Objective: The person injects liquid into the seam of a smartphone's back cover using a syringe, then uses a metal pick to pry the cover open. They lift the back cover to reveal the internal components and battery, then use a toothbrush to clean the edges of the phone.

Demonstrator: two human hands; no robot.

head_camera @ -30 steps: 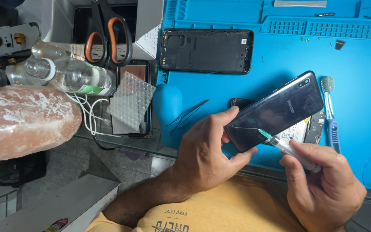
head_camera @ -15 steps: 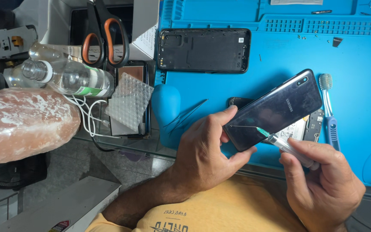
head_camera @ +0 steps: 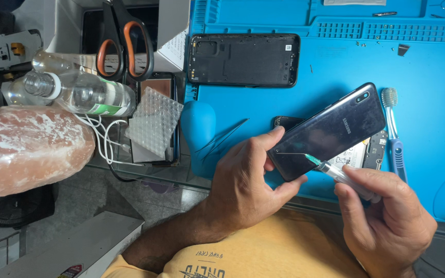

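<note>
Nearest the wearer, right hand [head_camera: 387,221] clenched around a slim clear syringe [head_camera: 343,175] with a green hub, its fine needle lying across the lower end of the dark phone [head_camera: 330,131]. Left hand [head_camera: 245,180] grasping that phone, thumb under its lower corner and fingers along its near edge; the phone is held tilted above the blue mat [head_camera: 428,67], glossy back uppermost, camera end pointing up and away. Under the phone, partly hidden: a bared phone body with a white label [head_camera: 354,157]. Just right of the phone, a toothbrush [head_camera: 393,134] with a blue handle and pale bristles, lying on the mat. Left of the phone, thin metal tweezers [head_camera: 222,139] on the mat beside a raised blue hump. Beyond the phone, a black rear phone cover [head_camera: 245,60], inner side up. Far left of the phone, on the bench: a ridged clear plastic pad [head_camera: 153,121], a coiled white cable [head_camera: 104,141], a clear bottle [head_camera: 86,92] lying on its side with a green-and-white label, a large pink salt rock [head_camera: 27,149], and scissors with orange handles [head_camera: 124,41] farthest back.
</note>
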